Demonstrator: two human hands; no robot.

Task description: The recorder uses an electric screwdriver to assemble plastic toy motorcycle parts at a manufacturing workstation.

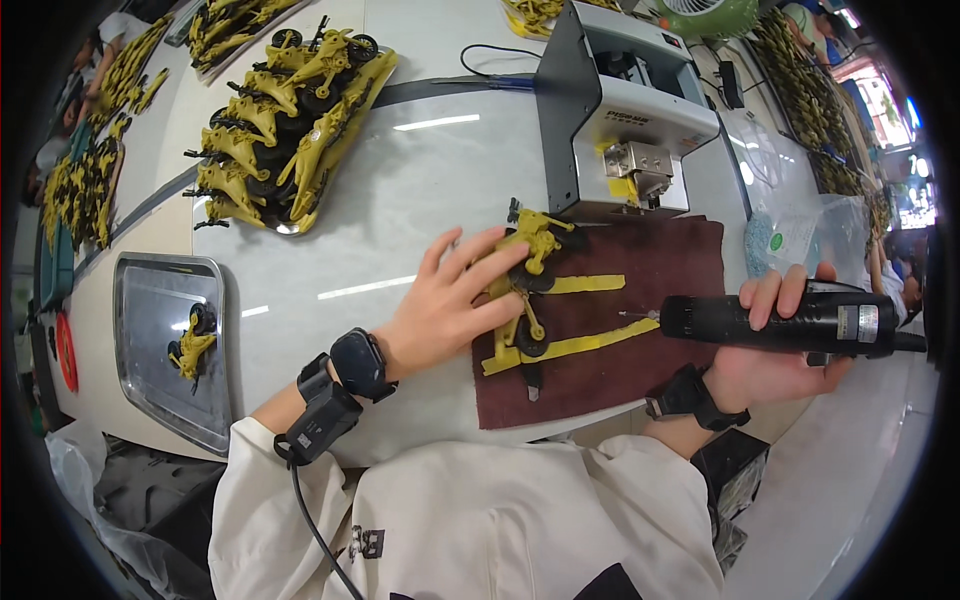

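Observation:
My left hand [440,300] reaches over the brown cloth [640,255], its thumb and index finger closed about a yellow toy motorcycle [540,243] with black wheels. More yellow frame and another black wheel show just below the thumb; whether they belong to the same toy I cannot tell. In my right hand [775,350] is a black electric screwdriver [700,318], gripped around its body. Its thin metal bit points left toward the toy, apart from it. Two yellow strips [575,350] run across the cloth, and a small dark-handled tool [533,380] lies partly under the lower one.
A grey-white machine [630,130] with a metal front block stands behind the cloth. At the back left, a tray [345,125] is heaped with yellow toy motorcycles. One more toy [193,345] lies in a metal tray [140,400] at left. Plastic bags [815,235] sit at right.

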